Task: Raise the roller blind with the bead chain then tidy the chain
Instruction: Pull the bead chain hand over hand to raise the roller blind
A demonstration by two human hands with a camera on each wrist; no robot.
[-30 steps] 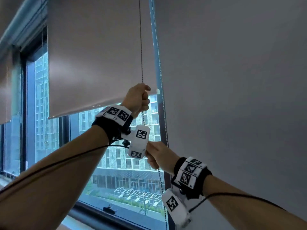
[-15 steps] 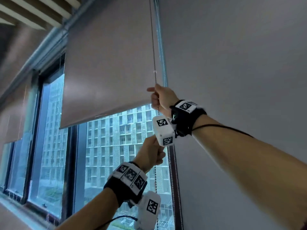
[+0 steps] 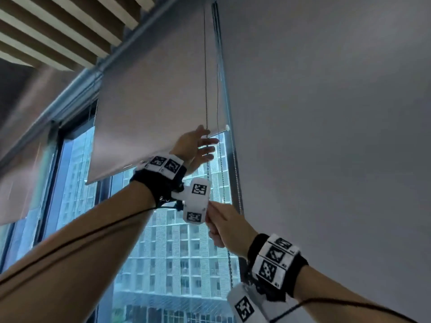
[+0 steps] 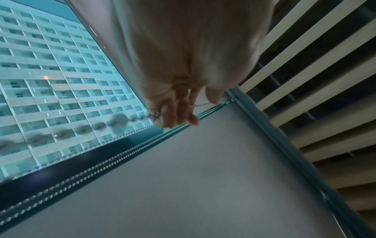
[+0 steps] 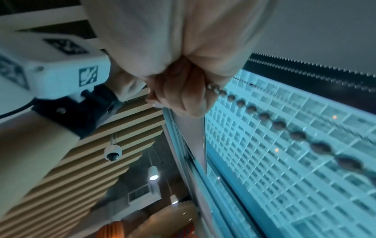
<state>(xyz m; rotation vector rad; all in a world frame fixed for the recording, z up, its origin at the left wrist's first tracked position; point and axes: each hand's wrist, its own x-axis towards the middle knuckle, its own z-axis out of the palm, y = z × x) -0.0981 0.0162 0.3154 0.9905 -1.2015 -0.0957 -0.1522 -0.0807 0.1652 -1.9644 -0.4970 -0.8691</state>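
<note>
Fingers (image 3: 205,150) of my left hand (image 3: 191,145) are spread and nearly straight around the bead chain (image 3: 206,94), at the level of the roller blind's (image 3: 149,108) bottom edge; in the left wrist view the chain passes between them, but they do not clamp it yet. My right hand (image 3: 221,226) is lower and curled tight on the same chain; the right wrist view shows the beads (image 5: 264,116) coming out of the fist, so this hand carries the pull.

Half a second ago the order was opposite: the right hand was up high and the left one gripped below. A second ago the left was the upper one again. So the hands alternate, hand over hand, and now the left has reached up for a new grip while the right has finished its pull down.

The blind's bottom bar (image 3: 158,157) sits higher on the window (image 3: 168,252) than before, yet much fabric is still hanging under the roller. I judge the raising about half done, and the tidying not started.

Beside it, the neighbour blind (image 3: 326,136) on the right is fully down, with its own chain (image 3: 236,173) along the frame. I must close the left fingers on the correct chain, not on this one.
</note>
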